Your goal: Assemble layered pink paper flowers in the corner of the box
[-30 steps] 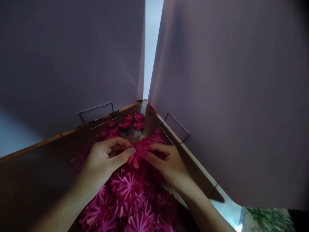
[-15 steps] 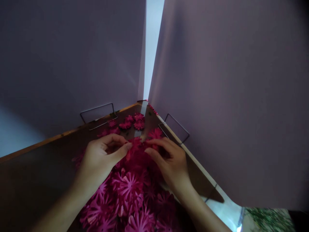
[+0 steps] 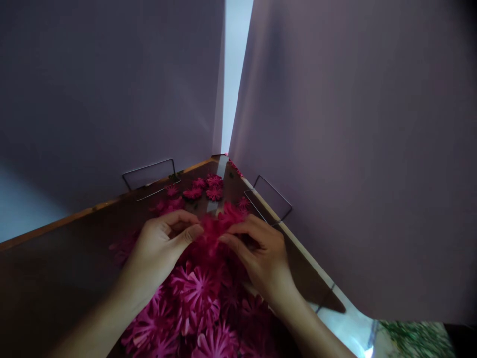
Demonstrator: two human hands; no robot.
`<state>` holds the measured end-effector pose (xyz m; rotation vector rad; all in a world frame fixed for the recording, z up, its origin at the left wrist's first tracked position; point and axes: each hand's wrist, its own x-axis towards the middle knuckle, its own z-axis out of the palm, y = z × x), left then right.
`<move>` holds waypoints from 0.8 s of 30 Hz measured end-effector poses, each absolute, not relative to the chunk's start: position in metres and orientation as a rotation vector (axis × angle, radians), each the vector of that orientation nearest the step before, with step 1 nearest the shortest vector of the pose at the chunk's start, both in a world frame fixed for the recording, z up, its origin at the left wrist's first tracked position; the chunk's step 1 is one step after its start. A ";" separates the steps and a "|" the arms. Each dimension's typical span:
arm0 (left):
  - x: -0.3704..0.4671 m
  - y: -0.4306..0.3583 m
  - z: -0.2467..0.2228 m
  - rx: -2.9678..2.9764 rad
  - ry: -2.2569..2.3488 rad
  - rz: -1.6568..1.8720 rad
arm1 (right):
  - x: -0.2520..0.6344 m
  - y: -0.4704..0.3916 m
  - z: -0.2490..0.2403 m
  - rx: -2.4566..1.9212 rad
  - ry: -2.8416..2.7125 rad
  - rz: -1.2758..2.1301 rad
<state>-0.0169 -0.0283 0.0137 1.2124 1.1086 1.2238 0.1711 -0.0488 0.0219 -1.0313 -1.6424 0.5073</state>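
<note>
Thumb and fingertips of my left hand [image 3: 160, 246] are pinched on a pink artificial flower [image 3: 211, 229], whose petals are blurred. From the other side my right hand [image 3: 263, 251] pinches the same flower, or pieces very close to it. Both hands are over a pile of pink artificial flowers [image 3: 197, 288] that spreads toward me between my forearms. Exactly what lies between the fingertips is hard to make out.
Several loose pink flowers [image 3: 214, 193] lie toward the far corner of the dark table [image 3: 44, 283]. Bent wire frames [image 3: 149, 171] stand at the left and right edges. Large grey panels [image 3: 112, 89] rise behind both edges. Green material [image 3: 417, 338] shows at lower right.
My fingertips have come slightly closer together, the right hand shifting a little left. The pink petals between and above them have changed shape and position.
</note>
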 end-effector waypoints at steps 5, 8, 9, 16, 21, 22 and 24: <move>-0.024 -0.021 0.014 1.106 1.092 1.421 | 0.175 -0.046 0.020 -1.117 -1.543 0.541; -0.029 -0.017 0.017 1.309 1.159 1.427 | 0.176 -0.044 0.021 -1.155 -1.425 0.614; -0.030 -0.017 0.019 1.411 1.192 1.395 | 0.176 -0.043 0.021 -1.157 -1.384 0.650; -0.024 -0.035 0.030 1.694 1.093 1.118 | 0.175 -0.049 0.022 -1.011 -1.423 0.753; -0.015 -0.040 0.024 1.652 0.970 0.999 | 0.175 -0.054 0.024 -0.952 -1.629 0.691; -0.014 -0.039 0.023 1.660 0.974 1.011 | 0.175 -0.054 0.024 -0.971 -1.631 0.686; -0.013 -0.036 0.022 1.659 0.993 1.052 | 0.174 -0.053 0.023 -1.018 -1.600 0.691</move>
